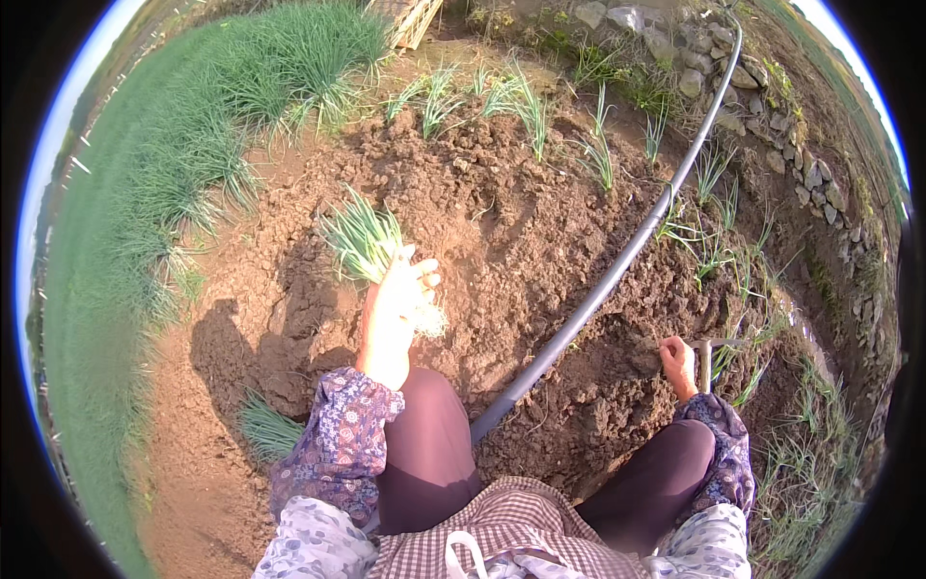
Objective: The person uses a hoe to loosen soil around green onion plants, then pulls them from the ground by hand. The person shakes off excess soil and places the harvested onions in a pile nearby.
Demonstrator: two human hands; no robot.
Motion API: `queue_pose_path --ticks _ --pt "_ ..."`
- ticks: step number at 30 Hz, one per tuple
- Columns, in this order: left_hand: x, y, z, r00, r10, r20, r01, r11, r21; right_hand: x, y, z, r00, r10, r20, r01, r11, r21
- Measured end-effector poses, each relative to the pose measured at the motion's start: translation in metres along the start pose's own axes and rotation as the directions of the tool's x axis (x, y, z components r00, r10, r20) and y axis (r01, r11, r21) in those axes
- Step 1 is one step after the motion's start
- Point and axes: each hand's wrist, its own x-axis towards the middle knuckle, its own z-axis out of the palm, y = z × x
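Note:
My left hand (396,311) is closed around a bunch of green onion seedlings (364,235), its leaves pointing up and away and its pale roots (428,320) hanging out below the fingers. Sunlight washes out much of that hand. My right hand (678,364) is low over the loose soil at the right, fingers curled. Right beside it is a small hoe (704,362) with a wooden handle and a metal head; whether the fingers grip anything is unclear. Another bundle of seedlings (269,428) lies on the ground by my left forearm, partly hidden by the sleeve.
A grey hose (604,286) runs diagonally across the tilled soil (463,188). Planted seedlings (535,119) stand along the far and right edges. Dense green onions (289,65) grow at left. A stone wall (817,181) borders the right, and a crate (416,22) stands at the far edge.

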Motion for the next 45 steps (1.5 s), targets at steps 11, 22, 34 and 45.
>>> queue_pose_path --ticks 11,22,34,45 --pt "-0.037 -0.2 0.098 0.79 -0.526 0.315 0.541 0.84 0.047 -0.075 -0.053 -0.026 0.933 0.33 0.146 -0.353 0.919 0.176" --pt "-0.015 -0.242 0.097 0.747 -0.567 0.347 0.577 0.812 0.087 -0.122 -0.072 -0.048 0.866 0.497 0.049 -0.491 0.829 0.268" --pt "-0.005 -0.252 0.076 0.629 -0.487 0.606 0.598 0.801 0.024 -0.212 -0.109 -0.072 0.761 0.604 0.238 -0.61 0.79 -0.055" --pt "0.02 -0.277 0.07 0.654 -0.568 0.5 0.614 0.784 0.087 -0.23 -0.204 -0.092 0.504 0.552 0.665 -0.612 0.771 -0.177"
